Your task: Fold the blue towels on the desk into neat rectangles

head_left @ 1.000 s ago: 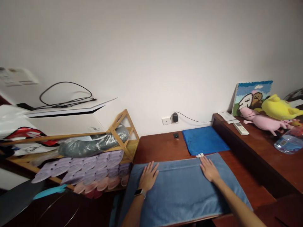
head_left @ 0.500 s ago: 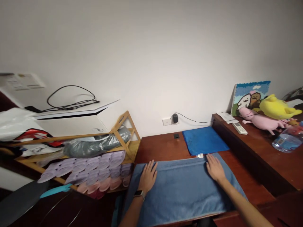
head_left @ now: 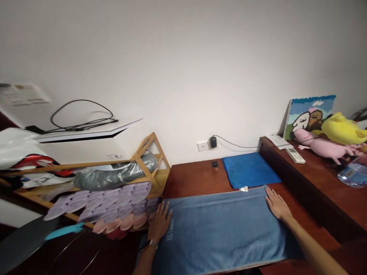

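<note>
A greyish-blue towel (head_left: 218, 225) lies spread over the front of the reddish-brown desk, with white lettering near its left side and a small white tag (head_left: 244, 189) at its back edge. Fingers apart, my left hand (head_left: 160, 223) rests flat on the towel's left edge; a watch is on that wrist. At the far right corner of the towel, my right hand (head_left: 277, 204) lies flat, its fingers stretched out. Behind the towel is a folded bright blue cloth (head_left: 250, 170), apart from both hands.
A wooden rack (head_left: 155, 175) with several purple and pink slippers (head_left: 114, 202) stands left, a white box (head_left: 80, 149) on top. On the raised right ledge are a remote (head_left: 295, 155), a pink plush (head_left: 321, 145), a yellow plush (head_left: 342, 129) and a bottle (head_left: 354, 173). A black charger (head_left: 213, 142) is plugged into the wall.
My left hand has slid left to the towel's edge, uncovering the white lettering. My right hand has moved right along the back edge to the corner. Both stay flat.
</note>
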Demonstrator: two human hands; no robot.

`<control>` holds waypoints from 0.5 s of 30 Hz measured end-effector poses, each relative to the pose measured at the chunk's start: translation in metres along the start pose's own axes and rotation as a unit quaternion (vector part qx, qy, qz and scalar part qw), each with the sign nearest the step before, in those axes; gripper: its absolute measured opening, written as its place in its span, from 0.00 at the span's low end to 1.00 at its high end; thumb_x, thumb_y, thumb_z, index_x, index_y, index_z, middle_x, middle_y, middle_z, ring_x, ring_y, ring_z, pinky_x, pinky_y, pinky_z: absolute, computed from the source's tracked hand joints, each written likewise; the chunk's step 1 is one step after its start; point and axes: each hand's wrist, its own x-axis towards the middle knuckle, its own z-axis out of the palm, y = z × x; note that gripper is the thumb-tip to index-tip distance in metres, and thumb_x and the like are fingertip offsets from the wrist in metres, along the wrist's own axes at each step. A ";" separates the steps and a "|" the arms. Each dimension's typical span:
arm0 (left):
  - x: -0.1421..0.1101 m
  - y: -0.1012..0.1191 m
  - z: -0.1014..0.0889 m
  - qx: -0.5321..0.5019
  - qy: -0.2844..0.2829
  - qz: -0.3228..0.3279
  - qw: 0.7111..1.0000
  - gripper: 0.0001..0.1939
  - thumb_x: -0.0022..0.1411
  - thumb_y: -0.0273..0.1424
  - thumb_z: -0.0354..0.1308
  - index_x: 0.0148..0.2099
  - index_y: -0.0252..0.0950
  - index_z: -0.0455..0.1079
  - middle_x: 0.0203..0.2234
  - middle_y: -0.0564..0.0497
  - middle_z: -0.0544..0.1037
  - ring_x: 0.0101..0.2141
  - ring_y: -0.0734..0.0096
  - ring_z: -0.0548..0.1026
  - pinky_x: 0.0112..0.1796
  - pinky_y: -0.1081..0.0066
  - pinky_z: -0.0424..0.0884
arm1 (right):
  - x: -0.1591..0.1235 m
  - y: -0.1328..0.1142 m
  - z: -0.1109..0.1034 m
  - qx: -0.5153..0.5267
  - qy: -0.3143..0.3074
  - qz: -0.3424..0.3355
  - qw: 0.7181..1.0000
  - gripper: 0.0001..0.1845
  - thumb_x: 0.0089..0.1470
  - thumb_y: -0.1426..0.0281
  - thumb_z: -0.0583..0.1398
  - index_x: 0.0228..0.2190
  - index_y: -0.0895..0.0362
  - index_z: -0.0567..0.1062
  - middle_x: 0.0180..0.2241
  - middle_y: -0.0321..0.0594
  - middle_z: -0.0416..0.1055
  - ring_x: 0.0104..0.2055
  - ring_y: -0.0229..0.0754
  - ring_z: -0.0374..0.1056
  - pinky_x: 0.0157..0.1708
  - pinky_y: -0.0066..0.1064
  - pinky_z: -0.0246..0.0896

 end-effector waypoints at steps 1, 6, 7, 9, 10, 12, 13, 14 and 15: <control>-0.002 -0.006 0.000 -0.001 -0.002 -0.011 1.000 0.32 0.75 0.48 0.40 0.73 0.41 0.59 0.72 0.42 0.61 0.71 0.47 0.58 0.62 0.41 0.63 | -0.001 0.010 -0.001 -0.002 0.003 0.002 1.000 0.39 0.68 0.55 0.37 0.72 0.57 0.55 0.74 0.40 0.50 0.75 0.50 0.45 0.72 0.50 0.44; -0.004 0.002 -0.002 0.000 -0.016 -0.029 0.999 0.33 0.75 0.47 0.39 0.74 0.39 0.56 0.73 0.39 0.58 0.71 0.50 0.55 0.64 0.42 0.60 | -0.004 0.010 0.000 -0.014 0.008 0.005 1.000 0.40 0.68 0.54 0.36 0.73 0.59 0.53 0.74 0.39 0.49 0.76 0.47 0.44 0.73 0.44 0.42; -0.004 0.005 -0.002 0.003 -0.015 -0.030 0.999 0.33 0.75 0.47 0.38 0.74 0.38 0.56 0.73 0.39 0.58 0.71 0.50 0.56 0.64 0.42 0.60 | -0.005 0.008 0.000 -0.012 0.008 0.006 1.000 0.40 0.68 0.54 0.36 0.73 0.58 0.53 0.74 0.39 0.49 0.76 0.47 0.44 0.73 0.45 0.42; -0.003 0.011 -0.004 0.012 -0.007 -0.031 0.999 0.33 0.75 0.46 0.38 0.73 0.37 0.58 0.72 0.39 0.60 0.71 0.50 0.57 0.64 0.43 0.61 | -0.004 0.006 -0.001 -0.008 0.005 0.008 1.000 0.39 0.68 0.54 0.36 0.73 0.56 0.53 0.74 0.38 0.49 0.76 0.47 0.44 0.73 0.45 0.42; -0.002 0.013 -0.005 0.018 -0.003 -0.027 0.999 0.33 0.75 0.46 0.38 0.73 0.35 0.59 0.71 0.38 0.61 0.71 0.49 0.58 0.64 0.44 0.61 | -0.004 0.006 -0.003 -0.006 0.001 0.010 1.000 0.39 0.68 0.54 0.36 0.73 0.55 0.54 0.74 0.38 0.49 0.76 0.47 0.44 0.72 0.46 0.42; -0.002 0.018 -0.007 0.028 0.001 -0.019 0.999 0.33 0.74 0.45 0.38 0.71 0.31 0.62 0.70 0.35 0.64 0.70 0.47 0.59 0.64 0.46 0.61 | 0.000 0.009 -0.009 -0.003 -0.015 0.015 1.000 0.39 0.68 0.54 0.38 0.73 0.54 0.54 0.74 0.38 0.50 0.75 0.47 0.45 0.72 0.46 0.43; -0.002 0.020 -0.010 0.032 0.001 -0.016 0.999 0.33 0.74 0.44 0.39 0.70 0.30 0.63 0.69 0.34 0.65 0.69 0.46 0.60 0.64 0.46 0.61 | 0.002 0.011 -0.014 0.001 -0.023 0.016 1.000 0.38 0.67 0.53 0.39 0.72 0.54 0.55 0.74 0.38 0.51 0.75 0.48 0.47 0.72 0.46 0.44; -0.002 0.021 -0.013 0.036 0.000 -0.017 0.999 0.33 0.74 0.44 0.39 0.70 0.29 0.63 0.68 0.34 0.66 0.69 0.46 0.61 0.64 0.46 0.61 | 0.006 0.013 -0.019 0.007 -0.031 0.018 0.999 0.38 0.67 0.52 0.40 0.72 0.52 0.56 0.74 0.39 0.52 0.74 0.49 0.49 0.71 0.48 0.45; -0.002 0.022 -0.016 0.040 -0.001 -0.019 0.999 0.32 0.73 0.43 0.40 0.70 0.30 0.64 0.68 0.34 0.67 0.68 0.46 0.62 0.64 0.46 0.61 | 0.010 0.015 -0.024 0.017 -0.037 0.020 0.999 0.38 0.67 0.51 0.40 0.71 0.50 0.58 0.73 0.39 0.54 0.73 0.51 0.51 0.70 0.50 0.47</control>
